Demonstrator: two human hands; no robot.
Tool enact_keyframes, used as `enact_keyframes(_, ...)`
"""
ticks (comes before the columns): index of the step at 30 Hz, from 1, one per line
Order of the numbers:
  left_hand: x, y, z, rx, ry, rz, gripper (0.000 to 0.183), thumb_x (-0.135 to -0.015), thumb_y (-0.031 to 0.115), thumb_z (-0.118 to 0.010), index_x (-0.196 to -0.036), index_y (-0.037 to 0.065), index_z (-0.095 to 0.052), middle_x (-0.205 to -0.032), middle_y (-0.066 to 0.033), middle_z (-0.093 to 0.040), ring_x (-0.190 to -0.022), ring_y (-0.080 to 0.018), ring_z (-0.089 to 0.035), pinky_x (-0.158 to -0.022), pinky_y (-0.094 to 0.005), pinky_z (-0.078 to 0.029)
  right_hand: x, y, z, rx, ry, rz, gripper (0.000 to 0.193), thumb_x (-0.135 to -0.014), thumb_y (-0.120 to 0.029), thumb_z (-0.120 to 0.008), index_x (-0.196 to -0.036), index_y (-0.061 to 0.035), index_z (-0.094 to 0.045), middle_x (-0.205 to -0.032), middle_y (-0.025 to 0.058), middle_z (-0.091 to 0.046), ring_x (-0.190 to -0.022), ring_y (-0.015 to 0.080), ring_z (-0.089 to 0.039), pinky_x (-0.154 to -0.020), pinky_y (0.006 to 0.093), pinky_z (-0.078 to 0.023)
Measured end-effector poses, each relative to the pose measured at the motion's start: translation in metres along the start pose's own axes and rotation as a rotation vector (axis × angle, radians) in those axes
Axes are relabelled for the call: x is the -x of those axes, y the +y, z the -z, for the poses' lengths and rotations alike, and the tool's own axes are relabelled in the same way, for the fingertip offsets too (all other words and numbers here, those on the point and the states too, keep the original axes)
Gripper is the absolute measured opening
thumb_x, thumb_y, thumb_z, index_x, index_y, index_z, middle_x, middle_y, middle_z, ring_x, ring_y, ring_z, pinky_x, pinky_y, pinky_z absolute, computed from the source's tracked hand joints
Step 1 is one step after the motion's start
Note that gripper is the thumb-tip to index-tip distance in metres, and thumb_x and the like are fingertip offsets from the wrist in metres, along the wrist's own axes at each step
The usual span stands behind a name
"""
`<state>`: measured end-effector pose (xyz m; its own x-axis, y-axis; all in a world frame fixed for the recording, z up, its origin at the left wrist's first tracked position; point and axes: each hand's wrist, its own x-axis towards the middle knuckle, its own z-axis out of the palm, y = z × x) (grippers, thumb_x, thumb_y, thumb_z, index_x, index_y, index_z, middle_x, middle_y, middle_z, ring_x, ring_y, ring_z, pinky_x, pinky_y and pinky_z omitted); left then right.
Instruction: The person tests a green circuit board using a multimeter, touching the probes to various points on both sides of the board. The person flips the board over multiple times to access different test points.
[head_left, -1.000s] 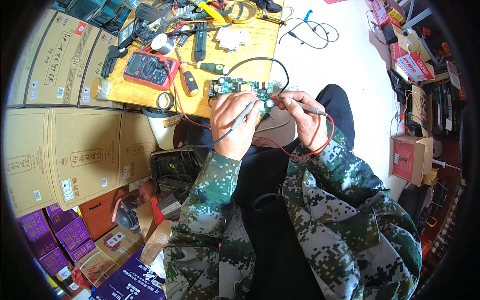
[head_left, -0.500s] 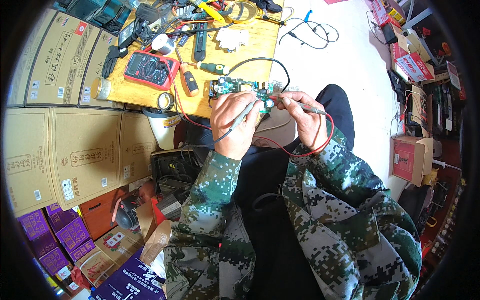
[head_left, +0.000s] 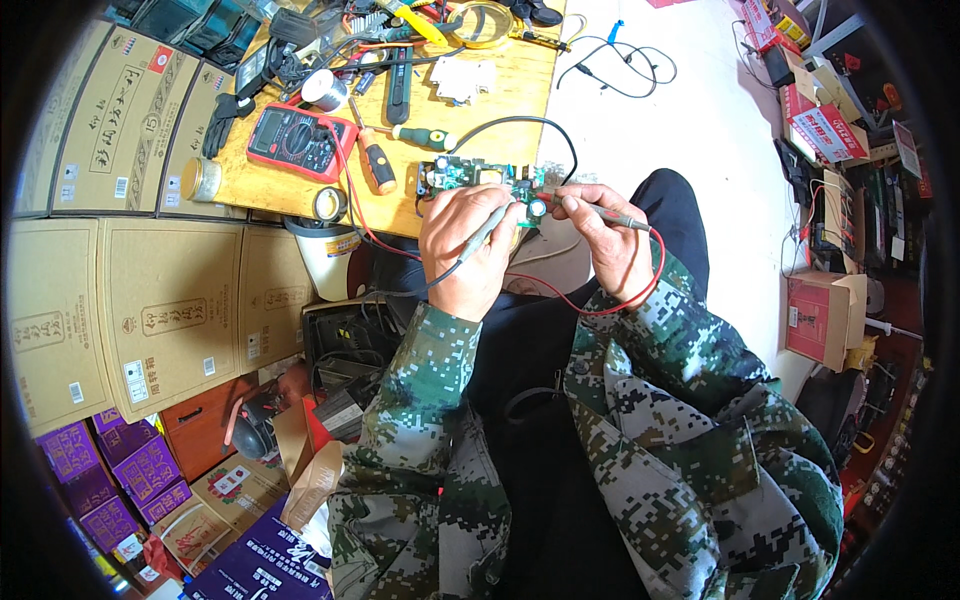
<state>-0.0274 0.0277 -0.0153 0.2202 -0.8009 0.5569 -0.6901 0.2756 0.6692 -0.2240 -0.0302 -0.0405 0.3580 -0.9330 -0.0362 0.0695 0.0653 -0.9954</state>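
Observation:
A green circuit board (head_left: pixel 462 172) packed with components sits at the near right corner of the wooden table. My left hand (head_left: pixel 462 245) is closed around a grey test probe (head_left: pixel 482 238) with a dark lead, over the board's near side. Between the fingers of my right hand (head_left: pixel 612 240) is another test probe (head_left: pixel 618 217), with a red lead (head_left: pixel 655 275); it points left at the board's right end. Whether either tip touches the board is hidden by my fingers. The red-cased multimeter (head_left: pixel 300 142), with the red lead running from it, lies left of the board.
Two screwdrivers, an orange-handled one (head_left: pixel 379 165) and a green-handled one (head_left: pixel 425 137), lie beside the board. A solder spool (head_left: pixel 324 90), a utility knife (head_left: pixel 399 85) and heaped tools fill the table's far side. Cardboard boxes (head_left: pixel 175 305) are stacked at left. A cable (head_left: pixel 640 70) lies on the floor.
Almost nothing differs. Both hands keep their grip on the probes at the board, with only a very slight shift.

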Motion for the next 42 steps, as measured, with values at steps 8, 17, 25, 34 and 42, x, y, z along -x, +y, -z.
enact_keyframes(8,0.001,0.0006,0.0015,0.007,-0.014,0.017,0.021,-0.085,0.001,-0.087,-0.104,0.001,-0.077,-0.106,-0.011,-0.081,-0.1,-0.029,-0.074,-0.092,-0.0405,-0.057,0.0011,-0.0032,0.0007,-0.013,-0.018,0.015,0.028,-0.112,-0.021,-0.066,-0.12,0.0044,-0.075,-0.108,0.0108,-0.081,-0.101,0.0158,-0.072,-0.094,0.0313,-0.057)
enact_keyframes(17,0.0012,-0.0006,0.0005,0.002,-0.01,0.014,0.021,-0.086,0.002,-0.088,-0.104,0.001,-0.077,-0.106,-0.011,-0.081,-0.101,-0.0291,-0.074,-0.093,-0.0406,-0.057,-0.0012,-0.0055,0.0001,-0.001,-0.027,0.0,0.028,-0.112,-0.02,-0.065,-0.121,0.0045,-0.075,-0.108,0.0108,-0.08,-0.102,0.0161,-0.072,-0.095,0.0319,-0.057)
enact_keyframes(25,0.0014,0.0012,0.0019,0.002,-0.018,0.025,0.021,-0.085,0.002,-0.087,-0.103,0.001,-0.077,-0.106,-0.0111,-0.081,-0.101,-0.0293,-0.074,-0.093,-0.0408,-0.057,0.0013,-0.0069,-0.0005,0.008,-0.012,0.005,0.027,-0.112,-0.02,-0.066,-0.12,0.0044,-0.075,-0.109,0.011,-0.081,-0.102,0.0166,-0.073,-0.096,0.0325,-0.057)
enact_keyframes(34,0.0026,-0.0015,0.0007,-0.014,-0.02,0.012,0.02,-0.086,0.001,-0.087,-0.103,0.0,-0.077,-0.106,-0.0114,-0.081,-0.1,-0.0294,-0.074,-0.092,-0.0406,-0.057,0.0,-0.0028,0.001,0.016,-0.018,-0.018,0.028,-0.112,-0.022,-0.066,-0.119,0.003,-0.076,-0.108,0.0099,-0.08,-0.101,0.0149,-0.071,-0.094,0.0311,-0.056)
enact_keyframes(42,0.0021,-0.0002,0.0008,0.01,-0.009,0.02,0.021,-0.085,0.001,-0.087,-0.103,0.001,-0.077,-0.105,-0.011,-0.081,-0.1,-0.0288,-0.074,-0.092,-0.0403,-0.057,-0.0002,-0.0049,-0.001,0.015,-0.014,0.002,0.027,-0.112,-0.021,-0.065,-0.12,0.0036,-0.075,-0.107,0.0101,-0.081,-0.101,0.015,-0.072,-0.094,0.0311,-0.056)
